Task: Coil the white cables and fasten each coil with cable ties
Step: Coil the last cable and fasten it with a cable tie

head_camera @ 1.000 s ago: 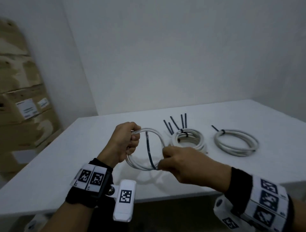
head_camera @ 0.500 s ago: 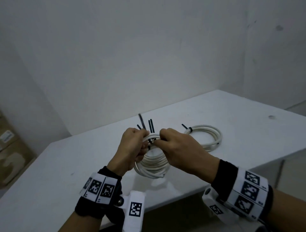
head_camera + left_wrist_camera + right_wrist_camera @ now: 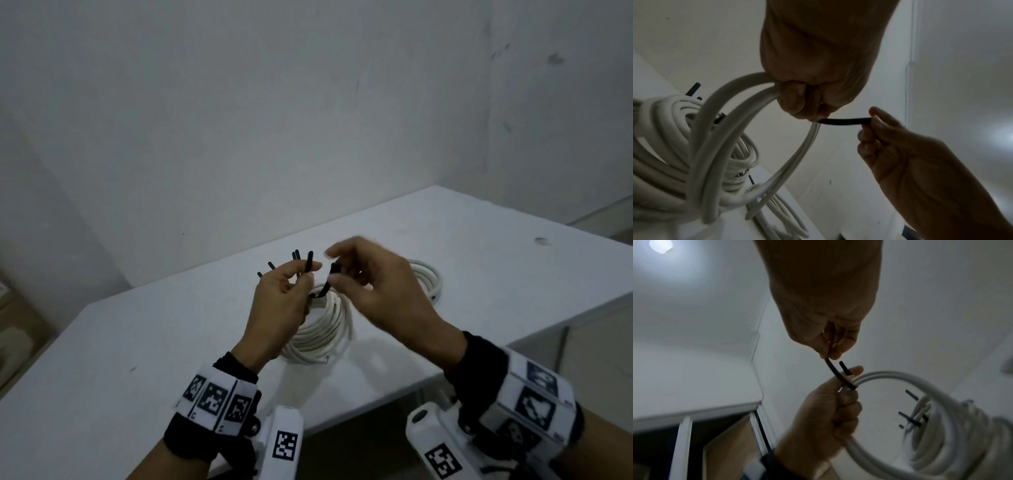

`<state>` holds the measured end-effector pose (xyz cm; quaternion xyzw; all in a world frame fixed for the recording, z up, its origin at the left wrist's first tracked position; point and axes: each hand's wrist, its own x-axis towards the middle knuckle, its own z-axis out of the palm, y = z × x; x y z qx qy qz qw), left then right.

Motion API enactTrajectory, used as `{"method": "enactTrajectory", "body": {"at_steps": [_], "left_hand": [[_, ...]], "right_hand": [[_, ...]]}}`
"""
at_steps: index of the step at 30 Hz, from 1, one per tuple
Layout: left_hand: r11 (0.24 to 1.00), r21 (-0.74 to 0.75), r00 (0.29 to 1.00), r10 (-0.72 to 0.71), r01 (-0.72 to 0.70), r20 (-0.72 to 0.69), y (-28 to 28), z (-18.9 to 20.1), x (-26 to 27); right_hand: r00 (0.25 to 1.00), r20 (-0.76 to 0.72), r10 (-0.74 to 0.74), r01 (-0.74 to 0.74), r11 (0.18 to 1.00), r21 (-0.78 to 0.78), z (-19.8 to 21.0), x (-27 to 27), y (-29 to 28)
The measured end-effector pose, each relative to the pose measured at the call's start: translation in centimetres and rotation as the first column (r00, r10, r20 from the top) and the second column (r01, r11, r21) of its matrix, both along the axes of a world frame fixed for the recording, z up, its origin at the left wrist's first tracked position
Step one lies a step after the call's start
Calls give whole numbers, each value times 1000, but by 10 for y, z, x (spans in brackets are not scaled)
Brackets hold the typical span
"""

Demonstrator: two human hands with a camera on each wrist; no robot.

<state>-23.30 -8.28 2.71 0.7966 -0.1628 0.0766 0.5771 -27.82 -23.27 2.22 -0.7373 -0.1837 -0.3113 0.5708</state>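
Note:
My left hand [image 3: 291, 287] grips the top of a white cable coil [image 3: 322, 299] held upright over the table; the coil [image 3: 748, 123] hangs from its fist. A black cable tie [image 3: 844, 121] runs round the strands at that grip. One end [image 3: 310, 262] stands up by my left fingers. My right hand [image 3: 337, 274] pinches the tie's other end [image 3: 835, 374] between thumb and forefinger, a little to the right of the left hand. The tie's loop looks loose.
A thicker white coil [image 3: 663, 133] with black ties lies on the white table [image 3: 137, 342] just behind the held one. Another tied coil [image 3: 428, 277] lies further right. Several black tie ends [image 3: 270, 265] show beyond my left hand. Walls close the back.
My right hand left the coil's lower side, met the left hand at the top, and now draws the tie end out to the right. The head view has swung right.

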Motion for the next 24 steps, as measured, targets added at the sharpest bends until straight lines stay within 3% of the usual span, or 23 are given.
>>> {"method": "enactTrajectory", "body": {"at_steps": [2,4,9,24], "left_hand": [[999,33,995,11,-14,98,-4,-3,-4],[996,77,978,16,-33,206,-5,-3,-6],[989,129,932,26,-78,361,-2,-1,-11],[962,235,889,18,-140,457,-2,-4,-14]], "right_hand": [[974,-147,174,-119,938,324,6,2,0],[949,-169,265,-168,883,438,8,4,-2],[947,-177,267,-172,891,421,6,6,-2],[928,-231,293,-162,873,460,4,4,-2]]}}
